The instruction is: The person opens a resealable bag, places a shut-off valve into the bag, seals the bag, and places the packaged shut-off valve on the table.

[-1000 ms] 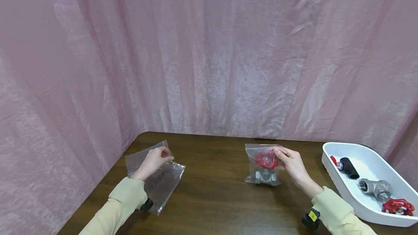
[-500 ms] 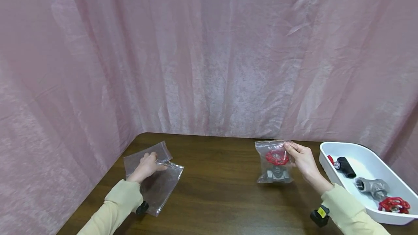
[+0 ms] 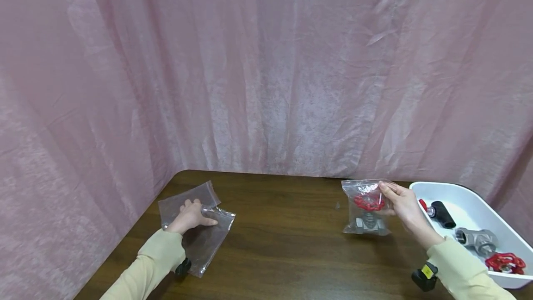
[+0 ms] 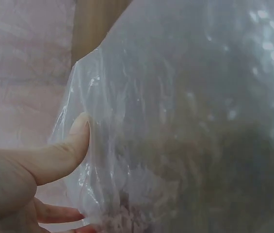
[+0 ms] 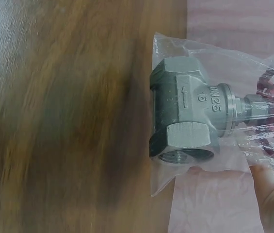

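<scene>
My right hand (image 3: 405, 207) pinches the upper right edge of a clear zip bag (image 3: 354, 186) on the right side of the table. Inside the bag is a steel gate valve (image 5: 190, 104) with a red handwheel (image 3: 368, 202) on top; raised lettering shows on its body in the right wrist view. At the left, my left hand (image 3: 190, 216) rests on flat clear plastic bags (image 3: 210, 244), fingers spread and thumb pointing right. In the left wrist view the thumb (image 4: 71, 150) lies against the crinkled plastic (image 4: 141, 121), with the other fingers partly behind it.
A white tray (image 3: 462, 188) stands at the table's right end. It holds a black fitting with a red end (image 3: 442, 214) and another steel valve (image 3: 479, 240) with a red handwheel (image 3: 505, 263). Pink curtains (image 3: 266, 82) border the wooden table (image 3: 270, 244) at the back and left.
The right hand has moved to the right with the bagged valve, closer to the tray. My left hand has loosened its pinch on the plastic and spread its fingers over it.
</scene>
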### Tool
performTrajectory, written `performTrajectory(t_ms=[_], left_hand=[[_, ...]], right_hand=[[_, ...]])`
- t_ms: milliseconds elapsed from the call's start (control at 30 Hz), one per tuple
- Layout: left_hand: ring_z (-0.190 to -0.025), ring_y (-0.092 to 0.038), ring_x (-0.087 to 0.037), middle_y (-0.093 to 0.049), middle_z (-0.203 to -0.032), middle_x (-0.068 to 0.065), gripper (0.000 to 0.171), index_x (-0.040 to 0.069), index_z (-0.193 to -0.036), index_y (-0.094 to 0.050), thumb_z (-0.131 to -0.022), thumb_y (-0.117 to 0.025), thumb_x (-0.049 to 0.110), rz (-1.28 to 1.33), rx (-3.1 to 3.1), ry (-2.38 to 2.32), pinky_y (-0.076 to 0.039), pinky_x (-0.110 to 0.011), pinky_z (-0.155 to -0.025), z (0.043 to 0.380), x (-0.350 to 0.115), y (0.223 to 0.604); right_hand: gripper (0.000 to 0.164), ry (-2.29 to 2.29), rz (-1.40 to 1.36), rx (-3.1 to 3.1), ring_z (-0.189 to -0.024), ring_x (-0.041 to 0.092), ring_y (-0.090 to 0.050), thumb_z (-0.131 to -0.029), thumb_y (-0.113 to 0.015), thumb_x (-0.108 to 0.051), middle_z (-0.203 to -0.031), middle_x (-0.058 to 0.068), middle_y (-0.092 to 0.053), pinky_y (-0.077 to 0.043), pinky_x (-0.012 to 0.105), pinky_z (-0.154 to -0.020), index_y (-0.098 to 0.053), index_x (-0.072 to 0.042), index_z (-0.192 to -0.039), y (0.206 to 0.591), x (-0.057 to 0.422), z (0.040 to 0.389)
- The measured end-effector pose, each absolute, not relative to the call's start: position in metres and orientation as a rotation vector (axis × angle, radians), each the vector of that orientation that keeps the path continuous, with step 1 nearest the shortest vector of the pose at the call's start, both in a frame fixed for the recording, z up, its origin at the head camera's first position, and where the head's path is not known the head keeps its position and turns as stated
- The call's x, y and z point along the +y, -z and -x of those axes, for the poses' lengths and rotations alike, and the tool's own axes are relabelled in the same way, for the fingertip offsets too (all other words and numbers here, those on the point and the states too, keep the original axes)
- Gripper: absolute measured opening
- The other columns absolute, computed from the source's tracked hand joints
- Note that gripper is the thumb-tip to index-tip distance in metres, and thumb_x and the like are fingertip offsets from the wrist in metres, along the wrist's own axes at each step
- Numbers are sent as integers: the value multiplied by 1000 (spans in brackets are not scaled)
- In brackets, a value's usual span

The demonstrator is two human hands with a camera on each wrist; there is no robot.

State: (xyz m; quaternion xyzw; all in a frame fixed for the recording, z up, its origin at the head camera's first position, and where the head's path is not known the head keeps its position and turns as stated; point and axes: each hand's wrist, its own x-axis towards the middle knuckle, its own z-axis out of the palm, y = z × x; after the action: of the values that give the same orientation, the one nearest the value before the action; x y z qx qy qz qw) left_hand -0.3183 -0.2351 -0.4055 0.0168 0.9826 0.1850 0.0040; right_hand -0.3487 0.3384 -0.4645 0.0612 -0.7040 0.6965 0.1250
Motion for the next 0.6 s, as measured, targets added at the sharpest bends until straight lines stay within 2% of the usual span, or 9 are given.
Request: performTrajectory(t_ms=[100,267,333,400,433,500,600], left_hand=[[-92,-40,-50,-40,-96,-35,87,-22,-107,-39,-59,-84,35,-54,3095,-541,-36,-55,-80,320,-234,410],[-98,-37,-51,-39,-99,-36,89,-21,-110,-36,-57,-86,31,-16,3092,-550,-36,-56,-81,321,-233,412],[-99,-37,-51,-39,-99,-35,87,-20,-108,-37,-56,-86,29,1,3091,-575,-36,-57,-80,321,-233,413],[-99,-38,-51,-39,-99,-34,83,-18,-106,-38,-56,-87,27,4,3098,-611,-37,-58,-79,321,-232,413],[-98,-38,-50,-39,-98,-34,81,-17,-105,-39,-56,-87,26,3,3104,-628,-37,-58,-79,321,-232,413],[-98,-38,-51,-39,-98,-33,79,-16,-104,-39,-56,-87,24,-9,3119,-659,-36,-59,-79,323,-231,414],[-99,-37,-52,-39,-99,-34,77,-16,-104,-39,-57,-86,21,-54,3140,-695,-34,-58,-83,324,-229,413]], right_hand=[[29,-2058,-175,-2062,-75,18,-63,-90,-57,-31,-88,5,-65,-49,46,-56,-63,-10,-108,458,345,344],[29,-2093,-228,-2098,-73,18,-63,-93,-53,-25,-86,7,-64,-50,44,-56,-61,-4,-111,443,352,330],[29,-2104,-199,-2110,-75,18,-63,-93,-53,-25,-87,7,-64,-50,44,-57,-61,-6,-112,441,355,326],[28,-2088,-118,-2143,-78,17,-63,-91,-53,-32,-89,4,-64,-50,43,-60,-60,-13,-112,442,359,325],[30,-2105,-113,-2141,-80,17,-62,-92,-53,-30,-91,6,-64,-50,42,-61,-59,-13,-115,442,361,324],[36,-2047,-31,-2183,-82,13,-61,-90,-54,-37,-93,3,-63,-50,41,-62,-57,-15,-119,445,365,325],[57,-1982,-35,-2244,-84,14,-60,-91,-51,-40,-102,13,-59,-50,41,-63,-43,-2,-132,449,371,326]])
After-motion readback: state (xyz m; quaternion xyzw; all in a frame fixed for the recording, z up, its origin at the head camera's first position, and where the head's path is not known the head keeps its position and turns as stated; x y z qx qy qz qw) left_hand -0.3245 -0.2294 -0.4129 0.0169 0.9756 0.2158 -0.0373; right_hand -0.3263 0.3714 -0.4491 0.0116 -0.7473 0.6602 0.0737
